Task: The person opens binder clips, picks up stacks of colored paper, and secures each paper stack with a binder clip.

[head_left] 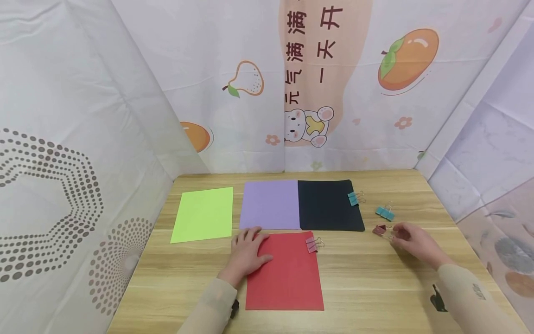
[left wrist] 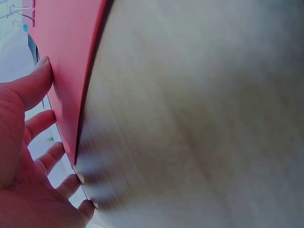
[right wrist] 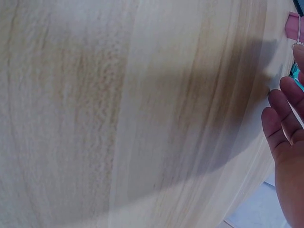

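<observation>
My left hand (head_left: 246, 255) rests with spread fingers on the left edge of the red paper (head_left: 285, 278). In the left wrist view, its thumb (left wrist: 38, 83) lies on the paper and the other fingers reach past the edge. A pink binder clip (head_left: 313, 244) grips the red paper's upper right corner. On the right, my right hand (head_left: 419, 243) pinches the wire handles of a dark pink binder clip (head_left: 380, 230) between thumb and forefinger. The right wrist view catches this clip (right wrist: 294, 26) only at its edge. Whether it touches the table cannot be told.
Behind the red paper lie purple paper (head_left: 271, 204) and black paper (head_left: 329, 204), the black one with a teal binder clip (head_left: 353, 198) at its right edge. A loose teal binder clip (head_left: 385, 213) lies farther right. Lime-green paper (head_left: 203, 214) is at the left.
</observation>
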A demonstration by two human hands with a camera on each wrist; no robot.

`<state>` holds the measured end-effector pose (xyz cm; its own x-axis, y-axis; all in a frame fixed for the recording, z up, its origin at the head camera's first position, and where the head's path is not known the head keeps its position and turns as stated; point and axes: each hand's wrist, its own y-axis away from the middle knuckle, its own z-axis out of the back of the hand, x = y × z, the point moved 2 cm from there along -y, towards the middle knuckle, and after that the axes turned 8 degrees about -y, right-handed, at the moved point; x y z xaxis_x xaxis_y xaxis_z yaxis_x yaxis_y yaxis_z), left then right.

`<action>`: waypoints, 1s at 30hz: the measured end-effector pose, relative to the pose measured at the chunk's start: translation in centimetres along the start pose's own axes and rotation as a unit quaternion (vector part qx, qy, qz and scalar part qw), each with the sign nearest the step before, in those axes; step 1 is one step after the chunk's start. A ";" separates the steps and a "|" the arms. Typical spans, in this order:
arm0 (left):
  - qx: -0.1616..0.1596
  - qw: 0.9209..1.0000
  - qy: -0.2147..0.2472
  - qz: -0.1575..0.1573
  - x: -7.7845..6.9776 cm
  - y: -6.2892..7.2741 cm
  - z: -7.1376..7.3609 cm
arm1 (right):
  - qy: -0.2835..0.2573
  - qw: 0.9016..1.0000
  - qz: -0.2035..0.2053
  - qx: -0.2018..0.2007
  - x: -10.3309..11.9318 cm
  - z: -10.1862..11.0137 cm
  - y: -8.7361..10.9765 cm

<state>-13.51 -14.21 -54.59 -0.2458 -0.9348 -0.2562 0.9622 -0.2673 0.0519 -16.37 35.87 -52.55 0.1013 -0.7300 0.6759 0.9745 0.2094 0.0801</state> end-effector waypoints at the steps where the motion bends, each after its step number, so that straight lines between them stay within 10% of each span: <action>1: -0.001 1.000 0.000 -0.001 0.0 0.0 0.0 | -0.001 1.000 0.000 -0.001 0.0 0.0 0.0; 30: 0.003 1.000 0.005 -0.001 0.2 0.0 -0.2 | -0.010 1.000 0.022 0.011 -0.4 -0.3 -0.4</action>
<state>-13.56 -14.31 -54.87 -0.2462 -0.9321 -0.2655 0.9611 -0.2702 0.0573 -16.74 35.92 -53.04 0.1393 -0.7068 0.6936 0.9646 0.2551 0.0662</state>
